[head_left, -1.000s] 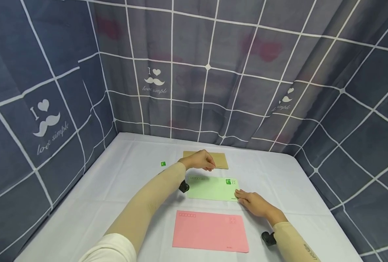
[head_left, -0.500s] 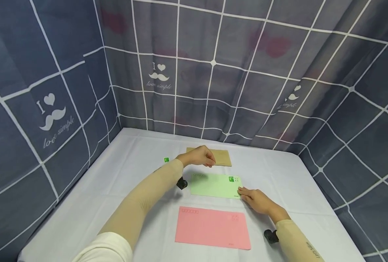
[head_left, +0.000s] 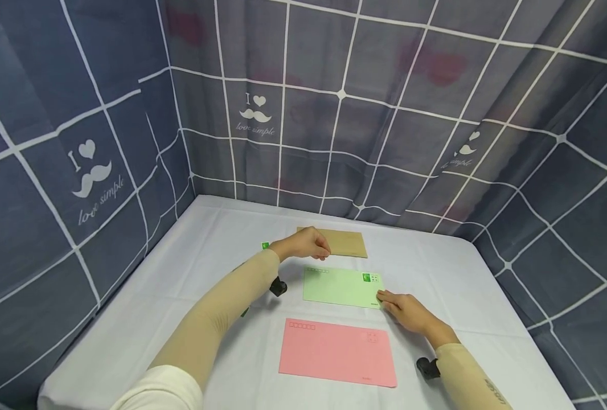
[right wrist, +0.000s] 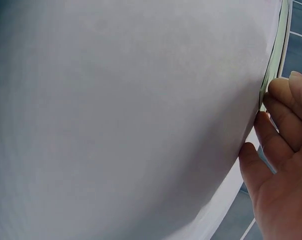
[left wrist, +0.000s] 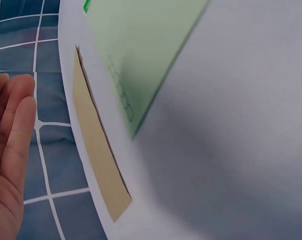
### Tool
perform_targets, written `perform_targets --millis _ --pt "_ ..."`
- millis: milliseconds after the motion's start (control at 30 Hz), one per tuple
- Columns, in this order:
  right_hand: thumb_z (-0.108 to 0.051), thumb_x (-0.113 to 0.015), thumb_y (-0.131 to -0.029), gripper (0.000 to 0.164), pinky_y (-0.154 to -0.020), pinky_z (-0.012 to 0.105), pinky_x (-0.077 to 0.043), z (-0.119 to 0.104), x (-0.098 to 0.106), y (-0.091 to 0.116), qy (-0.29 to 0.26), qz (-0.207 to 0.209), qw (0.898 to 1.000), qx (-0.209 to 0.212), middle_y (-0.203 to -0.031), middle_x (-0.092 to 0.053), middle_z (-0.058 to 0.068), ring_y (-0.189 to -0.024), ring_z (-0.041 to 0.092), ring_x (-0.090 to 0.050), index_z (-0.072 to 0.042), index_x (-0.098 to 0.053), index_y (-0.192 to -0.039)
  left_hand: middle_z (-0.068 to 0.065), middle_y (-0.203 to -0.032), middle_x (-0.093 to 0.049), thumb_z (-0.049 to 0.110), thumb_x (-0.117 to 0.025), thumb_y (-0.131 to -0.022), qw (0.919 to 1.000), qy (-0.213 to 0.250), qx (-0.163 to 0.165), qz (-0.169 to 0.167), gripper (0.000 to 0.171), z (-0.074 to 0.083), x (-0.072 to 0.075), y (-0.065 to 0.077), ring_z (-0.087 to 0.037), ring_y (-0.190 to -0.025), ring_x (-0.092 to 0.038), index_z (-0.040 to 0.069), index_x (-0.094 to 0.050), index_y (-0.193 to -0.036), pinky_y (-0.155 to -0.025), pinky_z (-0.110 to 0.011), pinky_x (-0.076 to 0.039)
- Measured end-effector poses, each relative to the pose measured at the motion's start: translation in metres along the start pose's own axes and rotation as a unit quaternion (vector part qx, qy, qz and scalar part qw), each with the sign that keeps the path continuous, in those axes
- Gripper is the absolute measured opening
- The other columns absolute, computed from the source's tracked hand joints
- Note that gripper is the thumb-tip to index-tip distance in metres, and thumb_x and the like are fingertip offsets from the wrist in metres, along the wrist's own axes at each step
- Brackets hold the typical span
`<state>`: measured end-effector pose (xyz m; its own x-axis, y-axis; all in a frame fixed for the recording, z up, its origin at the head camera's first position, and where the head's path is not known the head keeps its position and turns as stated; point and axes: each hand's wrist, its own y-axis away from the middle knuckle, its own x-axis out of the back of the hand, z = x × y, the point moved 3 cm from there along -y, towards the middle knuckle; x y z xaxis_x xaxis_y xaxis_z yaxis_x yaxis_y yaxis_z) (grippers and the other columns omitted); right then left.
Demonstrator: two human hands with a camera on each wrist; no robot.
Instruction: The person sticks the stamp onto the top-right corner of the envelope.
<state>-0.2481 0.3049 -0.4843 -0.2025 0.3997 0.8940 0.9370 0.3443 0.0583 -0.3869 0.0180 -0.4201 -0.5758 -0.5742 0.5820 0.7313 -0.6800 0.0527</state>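
Note:
A light green envelope (head_left: 334, 286) lies mid-table, with a green stamp (head_left: 366, 277) at its upper right. At that envelope's right edge rest the fingers of my right hand (head_left: 406, 311), extended. My left hand (head_left: 303, 244) hovers over the near left part of a brown envelope (head_left: 347, 242), which it partly hides. In the left wrist view its fingers (left wrist: 22, 120) are loosely bent, with nothing visible between them. Just beyond my left wrist, a small green stamp (head_left: 265, 245) is partly covered by the arm.
Nearest me is a pink envelope (head_left: 337, 353), lying flat. A dark green piece (head_left: 244, 311) peeks out beside my left forearm. Under everything is a white tablecloth (head_left: 221, 228), and grid-patterned curtains (head_left: 314, 114) close in the back and both sides.
My left hand has drawn back leftward, away from the green envelope's stamp side. The right hand keeps its place at the green envelope's edge. The head view has tilted slightly.

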Motion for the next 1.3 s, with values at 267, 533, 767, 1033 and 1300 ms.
perform_targets --millis 267,533,767,1033,1300 --pt "-0.018 -0.054 -0.103 0.039 -0.112 0.056 -0.037 0.003 0.001 0.001 -0.012 0.006 1.000 0.011 -0.145 -0.054 0.020 -0.138 0.041 -0.047 -0.001 -0.058 -0.138 -0.013 -0.093 -0.075 0.012 -0.068 -0.096 1.0000 -0.007 0.006 -0.004 0.022 -0.014 0.003 0.012 -0.025 -0.091 -0.073 -0.006 -0.072 -0.108 -0.079 -0.028 -0.060" --pt "-0.022 -0.056 -0.103 0.041 -0.110 0.057 -0.039 0.006 0.001 0.008 -0.026 0.014 1.000 0.006 -0.144 -0.056 0.019 -0.137 0.041 -0.048 -0.003 -0.059 -0.138 -0.003 -0.085 -0.074 0.012 -0.069 -0.095 0.9995 -0.028 0.012 0.001 0.020 -0.021 0.006 0.028 -0.028 -0.091 -0.073 -0.005 -0.074 -0.105 -0.077 -0.026 -0.059" --pt "-0.023 -0.056 -0.103 0.043 -0.109 0.057 -0.040 0.008 0.005 0.015 -0.042 0.019 0.999 -0.008 -0.147 -0.053 0.018 -0.139 0.042 -0.046 -0.002 -0.056 -0.140 -0.006 -0.087 -0.074 0.013 -0.067 -0.096 0.9985 -0.054 0.004 0.002 0.020 -0.023 0.009 0.046 -0.032 -0.094 -0.072 -0.004 -0.074 -0.103 -0.076 -0.026 -0.059" --pt "-0.028 -0.056 -0.103 0.045 -0.110 0.056 -0.040 0.009 0.003 0.020 -0.053 0.015 0.998 -0.017 -0.150 -0.050 0.016 -0.141 0.040 -0.043 -0.004 -0.055 -0.142 -0.009 -0.089 -0.075 0.012 -0.068 -0.096 0.9991 -0.039 0.010 0.009 0.019 -0.030 0.013 0.058 -0.020 -0.085 -0.073 -0.005 -0.074 -0.102 -0.076 -0.026 -0.059" --pt "-0.024 -0.057 -0.103 0.042 -0.109 0.056 -0.040 0.005 0.005 0.029 -0.039 0.027 0.999 -0.008 -0.148 -0.052 0.017 -0.139 0.041 -0.046 -0.003 -0.057 -0.140 -0.012 -0.093 -0.076 0.012 -0.069 -0.095 0.9997 -0.014 0.017 0.011 0.020 -0.034 0.014 0.068 -0.026 -0.089 -0.073 -0.005 -0.074 -0.104 -0.078 -0.027 -0.060"
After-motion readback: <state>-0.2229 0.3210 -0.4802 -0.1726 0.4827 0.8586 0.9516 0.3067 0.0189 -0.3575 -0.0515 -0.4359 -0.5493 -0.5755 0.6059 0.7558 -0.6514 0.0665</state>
